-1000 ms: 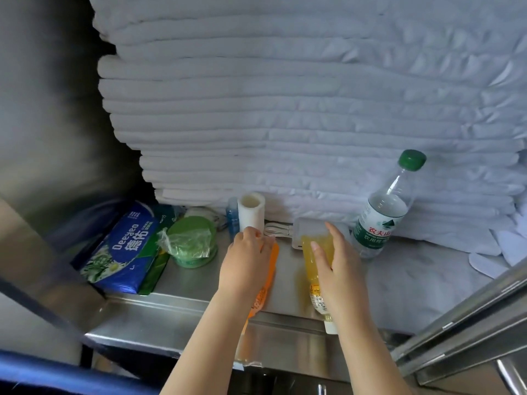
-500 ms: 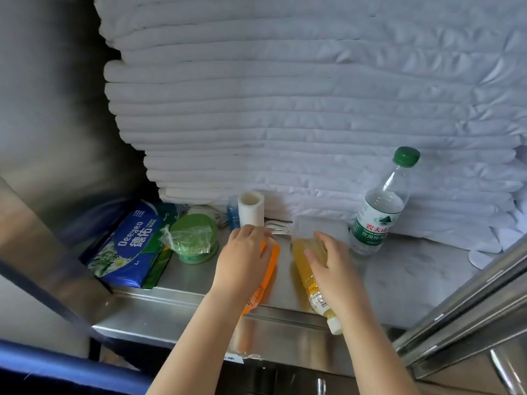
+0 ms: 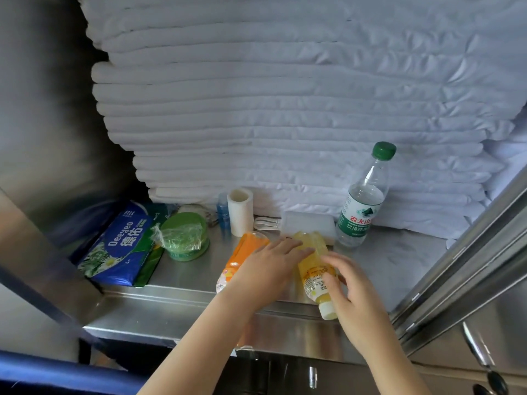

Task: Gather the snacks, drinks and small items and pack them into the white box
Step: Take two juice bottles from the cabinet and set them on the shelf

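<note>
Nearest the camera, two bare forearms reach in over the front edge of the steel desk [image 3: 176, 283]. The right hand [image 3: 356, 292] has its grip curled round the yellow bottle [image 3: 312, 266], thumb on the label and fingers over the top. That bottle lies on its side with its pale cap pointing near, over the desk's front lip.

The left hand [image 3: 265, 272] lies flat across the gap between the two drinks. Its grip is apart, with straight fingers whose tips touch the far end of the yellow bottle. The orange bottle [image 3: 242, 258] lies on its side just left of the yellow one, with its near end hidden under that hand.

Left of them stand a green round tub [image 3: 185, 238] wrapped in clear film and a blue tissue pack [image 3: 122, 246], which lies at the desk's left end.

Farther back, from left to right:
- a small blue bottle [image 3: 223, 212]
- an upright white paper roll [image 3: 241, 209]
- a looped white cable [image 3: 265, 223]
- a small white case [image 3: 308, 220]
- an upright water bottle [image 3: 362, 212] with a green cap

Behind everything rises a tall stack of folded white linen [image 3: 285, 109]. Metal rails [image 3: 456, 266] slant along the right.
</note>
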`<state>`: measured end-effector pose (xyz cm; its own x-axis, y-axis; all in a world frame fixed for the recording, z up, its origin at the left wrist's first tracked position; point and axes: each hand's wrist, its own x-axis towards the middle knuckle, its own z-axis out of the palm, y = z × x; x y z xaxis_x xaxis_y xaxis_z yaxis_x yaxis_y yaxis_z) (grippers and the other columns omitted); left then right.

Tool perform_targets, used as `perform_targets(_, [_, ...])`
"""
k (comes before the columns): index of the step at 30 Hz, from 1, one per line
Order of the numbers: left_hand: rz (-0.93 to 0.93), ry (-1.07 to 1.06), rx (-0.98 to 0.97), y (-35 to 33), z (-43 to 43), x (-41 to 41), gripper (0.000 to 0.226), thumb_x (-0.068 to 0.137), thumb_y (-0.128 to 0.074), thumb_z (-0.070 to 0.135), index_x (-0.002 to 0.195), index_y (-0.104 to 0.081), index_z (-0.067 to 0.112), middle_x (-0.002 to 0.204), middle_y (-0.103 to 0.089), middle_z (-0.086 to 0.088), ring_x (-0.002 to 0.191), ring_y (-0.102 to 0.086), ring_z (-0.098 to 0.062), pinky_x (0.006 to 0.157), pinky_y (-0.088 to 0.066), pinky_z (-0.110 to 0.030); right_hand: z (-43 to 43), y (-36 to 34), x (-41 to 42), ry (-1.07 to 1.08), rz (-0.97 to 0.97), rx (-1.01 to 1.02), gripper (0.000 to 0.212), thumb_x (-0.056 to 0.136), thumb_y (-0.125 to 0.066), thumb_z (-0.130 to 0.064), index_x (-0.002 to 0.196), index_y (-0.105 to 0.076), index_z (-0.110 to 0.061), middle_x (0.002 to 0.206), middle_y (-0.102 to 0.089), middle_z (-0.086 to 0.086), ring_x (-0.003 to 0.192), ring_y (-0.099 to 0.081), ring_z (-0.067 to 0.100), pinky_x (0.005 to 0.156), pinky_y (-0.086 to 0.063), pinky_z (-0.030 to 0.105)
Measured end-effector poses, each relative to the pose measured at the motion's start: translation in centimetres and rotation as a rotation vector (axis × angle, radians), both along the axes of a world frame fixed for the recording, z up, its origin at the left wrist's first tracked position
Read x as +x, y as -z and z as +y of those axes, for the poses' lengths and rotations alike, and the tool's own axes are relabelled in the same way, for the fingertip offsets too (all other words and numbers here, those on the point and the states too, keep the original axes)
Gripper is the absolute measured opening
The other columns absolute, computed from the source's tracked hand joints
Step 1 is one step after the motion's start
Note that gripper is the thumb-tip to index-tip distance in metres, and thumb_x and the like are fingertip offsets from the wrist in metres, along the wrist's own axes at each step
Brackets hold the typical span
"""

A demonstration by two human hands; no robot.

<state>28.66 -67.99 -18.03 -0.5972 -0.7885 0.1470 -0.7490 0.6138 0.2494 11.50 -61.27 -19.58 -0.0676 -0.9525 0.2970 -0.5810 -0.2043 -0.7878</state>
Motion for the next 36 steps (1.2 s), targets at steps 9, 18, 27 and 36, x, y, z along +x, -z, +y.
perform_targets(9, [0.010,0.002,-0.010,1.0,-0.1,-0.1,0.062,0.090,-0.055,0.020,0.145,-0.027,0.033,0.154,-0.022,0.012,0.134,-0.030,-0.013,0.105,-0.026,-0.029,3.1,2.3,0.5,-0.007,0.222,-0.072,0.083,0.065,-0.085,-0.026,0.132,-0.039,-0.040,0.139,-0.041,-0.010,0.122,-0.043,0.001,0.098,-0.030,0.008])
perform_targets(18, [0.054,-0.006,-0.026,1.4,-0.2,0.4,0.063,0.088,-0.057,0.028,0.145,-0.029,0.033,0.151,-0.031,0.011,0.132,-0.034,-0.013,0.104,-0.024,-0.026,2.2,2.0,0.6,-0.037,0.392,-0.119,0.094,0.058,-0.086,-0.037,0.136,-0.034,-0.049,0.136,-0.029,-0.022,0.119,-0.036,0.000,0.089,-0.044,0.021])
perform_targets(27, [0.105,0.008,0.002,0.8,-0.1,0.6,0.072,0.085,-0.061,0.027,0.146,-0.025,0.035,0.150,-0.031,0.011,0.132,-0.034,-0.012,0.105,-0.026,-0.027,1.1,1.8,0.2,0.019,0.381,-0.242,0.070,0.070,-0.080,-0.027,0.132,-0.048,-0.032,0.132,-0.041,-0.009,0.115,-0.044,0.011,0.085,-0.048,0.025])
perform_targets(36, [0.207,-0.026,0.066,0.0,-0.1,0.7,0.071,0.088,-0.059,0.034,0.148,-0.022,0.029,0.147,-0.037,0.007,0.127,-0.041,-0.016,0.103,-0.032,-0.029,-2.8,-2.5,-0.2,0.048,0.066,-0.115,0.035,0.086,-0.040,-0.059,0.118,-0.050,-0.048,0.114,-0.053,-0.023,0.110,-0.052,0.004,0.088,-0.045,0.028])
